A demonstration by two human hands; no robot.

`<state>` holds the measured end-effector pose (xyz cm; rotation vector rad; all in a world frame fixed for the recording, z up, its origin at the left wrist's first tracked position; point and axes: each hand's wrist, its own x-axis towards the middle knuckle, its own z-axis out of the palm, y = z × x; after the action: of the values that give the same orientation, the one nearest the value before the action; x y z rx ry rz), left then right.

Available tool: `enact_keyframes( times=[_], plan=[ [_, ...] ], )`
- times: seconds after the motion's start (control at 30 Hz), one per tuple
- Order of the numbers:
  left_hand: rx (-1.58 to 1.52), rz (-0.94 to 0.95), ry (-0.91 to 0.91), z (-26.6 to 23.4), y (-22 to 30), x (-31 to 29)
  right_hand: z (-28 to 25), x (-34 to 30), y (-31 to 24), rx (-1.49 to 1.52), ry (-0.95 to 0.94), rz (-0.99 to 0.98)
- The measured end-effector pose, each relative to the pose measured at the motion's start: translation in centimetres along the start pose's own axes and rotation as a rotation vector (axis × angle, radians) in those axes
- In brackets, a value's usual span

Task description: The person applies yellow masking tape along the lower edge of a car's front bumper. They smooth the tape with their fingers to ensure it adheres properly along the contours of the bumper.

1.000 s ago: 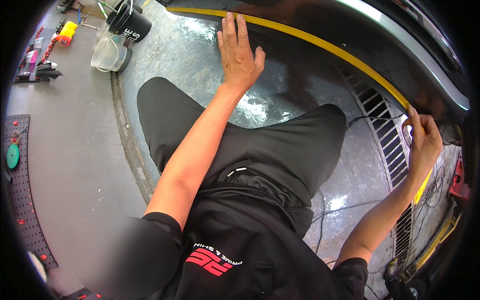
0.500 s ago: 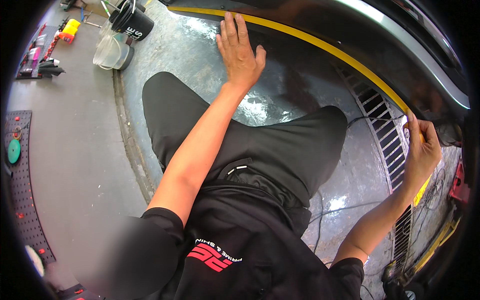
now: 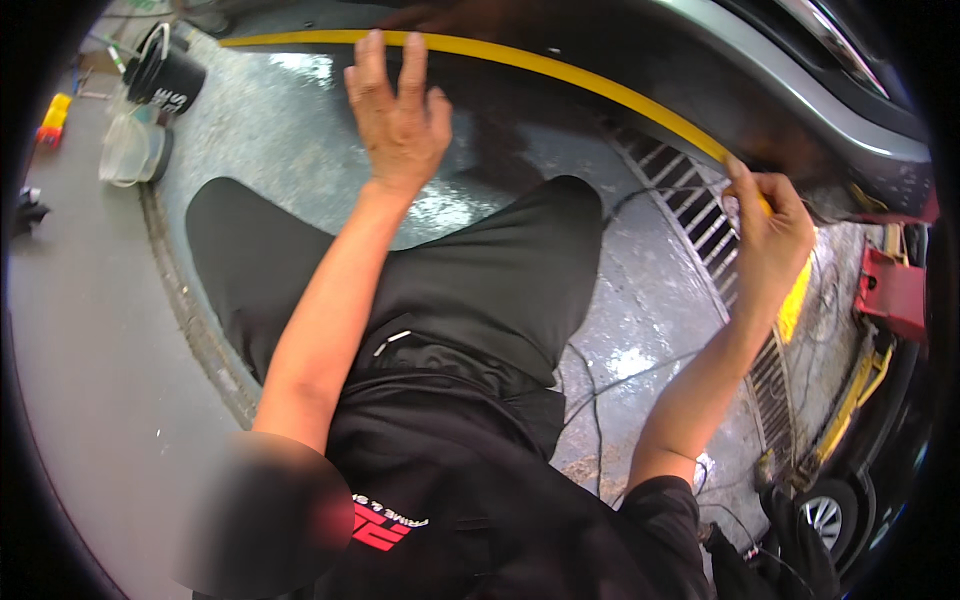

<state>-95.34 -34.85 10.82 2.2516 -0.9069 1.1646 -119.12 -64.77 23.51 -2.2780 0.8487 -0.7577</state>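
— Left hand (image 3: 398, 130)?
— Back uppermost, fingers (image 3: 412, 75) extended, thumb (image 3: 438, 108) apart; left forearm (image 3: 335, 290) bare, outstretched.
— Right hand (image 3: 778, 235)?
— Bent at the knuckles, closed in a pinch; right forearm (image 3: 715, 385) bare, angled up and outward.

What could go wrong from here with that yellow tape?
Between the left hand and the right hand, no finger presses the yellow tape, so that curved span might lift or wander along the dark panel.
The right hand seems only to pinch the tape with its fingers; a slip could slacken it.
Loose cables lie near the person's right leg and might snag a foot.
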Motion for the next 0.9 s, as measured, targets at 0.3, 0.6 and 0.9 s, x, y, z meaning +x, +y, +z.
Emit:
enact_keyframes(
  times=[0.3,0.6,0.9],
  plan=[
    [-0.032,0.014,0.012,0.3,-0.1,0.2,-0.4,0.3,0.1,-0.122,0.031,0.034],
    [-0.012,0.008,-0.03,-0.3,1.0,0.8,-1.3,0.4,0.4,-0.085,0.035,-0.002],
    [-0.018,0.045,0.0,-1.0,1.4,1.0,-0.6,0.5,-0.3,-0.133,0.035,0.078]
  ],
)
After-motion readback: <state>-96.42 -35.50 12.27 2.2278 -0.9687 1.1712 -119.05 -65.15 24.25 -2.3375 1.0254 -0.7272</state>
